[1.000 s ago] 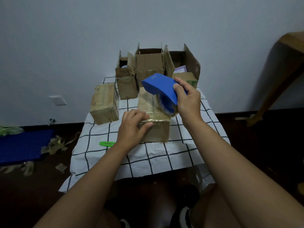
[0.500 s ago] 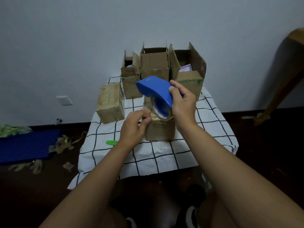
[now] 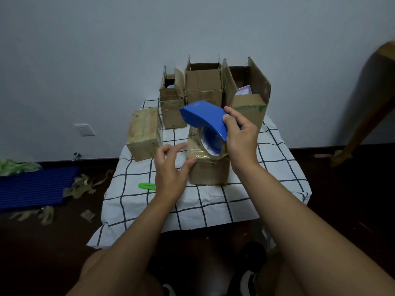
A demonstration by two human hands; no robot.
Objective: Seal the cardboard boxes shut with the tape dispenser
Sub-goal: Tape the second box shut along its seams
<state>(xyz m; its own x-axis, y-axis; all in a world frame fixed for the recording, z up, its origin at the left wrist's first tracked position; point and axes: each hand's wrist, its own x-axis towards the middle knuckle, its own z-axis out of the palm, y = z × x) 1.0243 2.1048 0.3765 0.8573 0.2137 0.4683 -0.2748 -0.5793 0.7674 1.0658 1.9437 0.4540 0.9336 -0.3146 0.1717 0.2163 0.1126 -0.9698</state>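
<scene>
right hand (image 3: 240, 137) grips tape dispenser (image 3: 205, 118) on box (image 3: 208, 167) near edge; left hand (image 3: 171, 165) spread, thumb touching box

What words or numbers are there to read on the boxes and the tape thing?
None can be read.
Tape roll: blue print on the white core, too blurred.
Blue tape dispenser: a faint mark on top, too small.
Small open box: dark print on the flap, too blurred.
Purple card in the right open box: print too small.

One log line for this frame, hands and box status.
right hand: grips tape dispenser on front box | left hand: thumb touches box | rear boxes: open
</scene>
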